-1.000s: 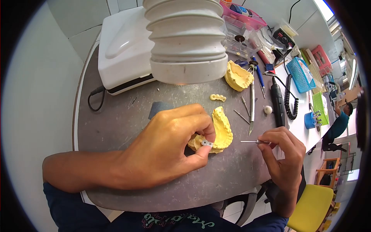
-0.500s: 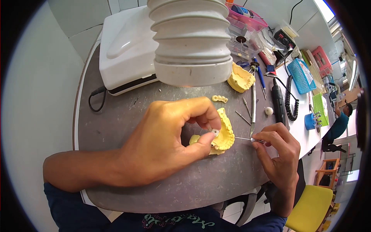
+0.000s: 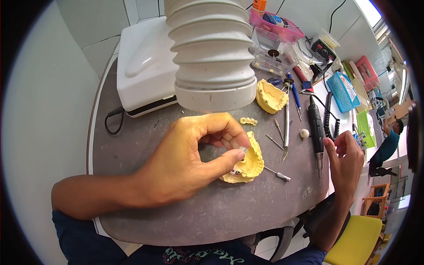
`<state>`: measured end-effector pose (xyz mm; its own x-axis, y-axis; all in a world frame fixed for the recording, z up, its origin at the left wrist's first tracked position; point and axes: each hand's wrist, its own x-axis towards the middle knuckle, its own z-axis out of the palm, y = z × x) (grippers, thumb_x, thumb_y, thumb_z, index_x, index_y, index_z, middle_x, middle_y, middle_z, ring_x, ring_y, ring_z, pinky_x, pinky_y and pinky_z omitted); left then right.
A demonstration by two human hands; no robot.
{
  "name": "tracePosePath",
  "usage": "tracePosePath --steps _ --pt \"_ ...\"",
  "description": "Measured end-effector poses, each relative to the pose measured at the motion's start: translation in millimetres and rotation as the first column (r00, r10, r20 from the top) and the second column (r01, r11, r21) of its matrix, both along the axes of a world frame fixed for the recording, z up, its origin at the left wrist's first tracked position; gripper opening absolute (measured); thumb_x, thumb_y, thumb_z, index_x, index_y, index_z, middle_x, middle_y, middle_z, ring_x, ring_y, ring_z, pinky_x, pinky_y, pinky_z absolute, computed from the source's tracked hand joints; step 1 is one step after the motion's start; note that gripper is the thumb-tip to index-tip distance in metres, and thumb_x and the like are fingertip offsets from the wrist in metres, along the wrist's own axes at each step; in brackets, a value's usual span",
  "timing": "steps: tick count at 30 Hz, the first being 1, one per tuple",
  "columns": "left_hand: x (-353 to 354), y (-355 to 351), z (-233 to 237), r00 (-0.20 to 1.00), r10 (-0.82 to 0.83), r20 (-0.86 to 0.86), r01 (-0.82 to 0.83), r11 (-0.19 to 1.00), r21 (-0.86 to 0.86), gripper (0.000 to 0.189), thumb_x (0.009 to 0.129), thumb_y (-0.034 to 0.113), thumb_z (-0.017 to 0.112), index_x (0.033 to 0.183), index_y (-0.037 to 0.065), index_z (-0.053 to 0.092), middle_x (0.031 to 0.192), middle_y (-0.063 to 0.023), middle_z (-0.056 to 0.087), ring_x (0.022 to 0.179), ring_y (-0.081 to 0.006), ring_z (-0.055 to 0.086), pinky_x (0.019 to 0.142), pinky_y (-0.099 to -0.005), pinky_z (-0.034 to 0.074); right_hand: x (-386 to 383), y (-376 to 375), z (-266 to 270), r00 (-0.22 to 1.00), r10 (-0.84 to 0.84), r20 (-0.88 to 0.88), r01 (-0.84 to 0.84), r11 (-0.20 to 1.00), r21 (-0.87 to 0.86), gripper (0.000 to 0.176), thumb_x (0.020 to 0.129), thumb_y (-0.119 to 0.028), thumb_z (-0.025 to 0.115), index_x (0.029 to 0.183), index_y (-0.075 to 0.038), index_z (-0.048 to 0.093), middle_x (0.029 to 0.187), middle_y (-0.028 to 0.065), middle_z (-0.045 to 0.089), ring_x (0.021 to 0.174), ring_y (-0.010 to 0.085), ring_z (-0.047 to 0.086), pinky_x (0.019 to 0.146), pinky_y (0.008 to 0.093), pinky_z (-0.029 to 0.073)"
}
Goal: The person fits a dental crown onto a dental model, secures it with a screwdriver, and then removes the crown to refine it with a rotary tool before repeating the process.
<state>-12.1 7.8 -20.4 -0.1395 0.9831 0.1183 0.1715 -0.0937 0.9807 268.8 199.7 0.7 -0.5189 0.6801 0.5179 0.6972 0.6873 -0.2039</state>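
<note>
Above the yellow dental model (image 3: pixel 254 163), my left hand (image 3: pixel 185 159) pinches a small whitish dental crown (image 3: pixel 242 149) between thumb and fingertips, which partly cover it. Dark-holed inserts show in the model's near left part. My right hand (image 3: pixel 346 161) is off to the right, beside the black handpiece (image 3: pixel 315 128), its fingers loosely curled and thumb apart, with nothing seen in it. A small metal screwdriver (image 3: pixel 282 176) lies on the bench between the model and my right hand. Behind the model rests a cream-coloured dental bridge (image 3: pixel 248 121).
A white ribbed suction hose (image 3: pixel 214 88) hangs over the bench, near a white machine (image 3: pixel 145 66). A second yellow model (image 3: pixel 270 97), a knife (image 3: pixel 286 128), thin burs (image 3: pixel 274 141) and a blue basket (image 3: pixel 343 91) stand to the right. A person (image 3: pixel 384 148) is in the background.
My right hand has let go of the screwdriver, which now lies on the bench, and has moved right and up. My left hand still pinches the crown, now turned differently.
</note>
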Motion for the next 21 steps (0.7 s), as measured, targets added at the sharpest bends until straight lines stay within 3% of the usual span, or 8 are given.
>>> tracePosePath --steps 2,5,10,14,17,18,20,21 --pt "-0.9 -0.1 -1.0 0.999 -0.009 0.04 0.01 1.0 -0.01 0.017 0.098 0.007 0.072 0.111 -0.003 0.067 0.108 -0.0074 0.07 0.1 -0.0104 0.063 0.093 -0.028 0.051 3.1 7.5 -1.4 0.939 -0.174 0.297 0.188 0.982 -0.019 0.052 0.096 -0.045 0.074 0.075 -0.001 0.055 0.062 0.006 0.052 0.056 0.0147 0.046 0.05 0.0342 0.034" --pt "-1.0 3.8 -0.7 0.985 -0.018 0.17 0.023 0.999 -0.031 0.018 0.099 0.009 0.071 0.112 -0.003 0.067 0.109 -0.0083 0.07 0.102 -0.0112 0.065 0.094 -0.0276 0.053 10.8 26.2 -11.8 0.963 -0.086 0.254 0.155 0.952 -0.263 0.057 0.096 -0.049 0.072 0.072 -0.001 0.054 0.056 0.0057 0.046 0.054 0.0142 0.044 0.051 0.0364 0.031" --pt "-3.1 7.2 -1.5 0.958 -0.006 0.287 0.035 0.995 -0.095 0.018 0.1 0.008 0.069 0.114 -0.003 0.066 0.111 -0.0098 0.071 0.106 -0.0135 0.069 0.098 -0.0292 0.056 -0.2 24.5 -11.2 0.989 0.03 0.147 0.039 0.896 -0.443 0.062 0.08 -0.048 0.088 0.066 -0.001 0.051 0.054 -0.0009 0.046 0.053 0.0079 0.041 0.047 0.0315 0.03" --pt "-3.4 7.8 0.3 0.935 0.025 0.353 0.004 0.997 -0.081 0.018 0.1 0.008 0.069 0.115 -0.002 0.066 0.112 -0.0101 0.072 0.107 -0.0138 0.069 0.097 -0.0292 0.056 -3.5 26.0 -11.1 0.968 -0.003 0.249 0.111 0.901 -0.419 0.051 0.086 -0.039 0.083 0.068 -0.001 0.053 0.053 -0.0018 0.046 0.053 0.0074 0.04 0.048 0.0294 0.029" --pt "-5.5 6.0 7.3 0.91 0.048 0.412 0.02 0.987 -0.159 0.019 0.1 0.008 0.07 0.116 -0.002 0.066 0.113 -0.0099 0.071 0.107 -0.0141 0.069 0.096 -0.0284 0.056 10.0 35.6 -20.8 0.995 0.012 0.097 0.04 0.856 -0.516 0.04 0.091 -0.033 0.075 0.073 -0.002 0.058 0.055 -0.002 0.047 0.052 0.0063 0.04 0.049 0.0274 0.03" --pt "-6.5 6.0 5.4 0.909 0.054 0.413 0.014 0.987 -0.16 0.019 0.1 0.008 0.07 0.116 -0.002 0.066 0.113 -0.0099 0.071 0.107 -0.0141 0.069 0.096 -0.0284 0.056 13.4 34.2 -23.4 0.979 -0.063 -0.196 -0.061 0.819 -0.571 0.037 0.094 -0.032 0.072 0.075 -0.003 0.06 0.059 -0.002 0.049 0.053 0.0056 0.041 0.049 0.0264 0.03" --pt "-7.2 7.0 -1.5 0.859 0.012 0.511 0.058 0.991 -0.121 0.019 0.1 0.009 0.07 0.116 0.0 0.066 0.114 -0.009 0.07 0.107 -0.0144 0.069 0.094 -0.0285 0.057 23.8 35.0 -14.8 0.821 -0.194 -0.537 -0.217 0.764 -0.608 0.033 0.099 -0.032 0.066 0.085 -0.003 0.064 0.071 -0.0017 0.056 0.056 0.0036 0.046 0.05 0.0224 0.031" --pt "-7.1 7.3 -2.6 0.86 0.012 0.51 0.054 0.992 -0.115 0.019 0.1 0.009 0.07 0.116 0.0 0.066 0.114 -0.009 0.07 0.107 -0.0144 0.069 0.094 -0.0285 0.057 -1.2 18.5 -5.5 0.498 -0.334 -0.8 -0.417 0.716 -0.559 0.029 0.101 -0.031 0.063 0.093 -0.004 0.057 0.072 -0.0025 0.051 0.055 0.0036 0.042 0.05 0.0199 0.029"
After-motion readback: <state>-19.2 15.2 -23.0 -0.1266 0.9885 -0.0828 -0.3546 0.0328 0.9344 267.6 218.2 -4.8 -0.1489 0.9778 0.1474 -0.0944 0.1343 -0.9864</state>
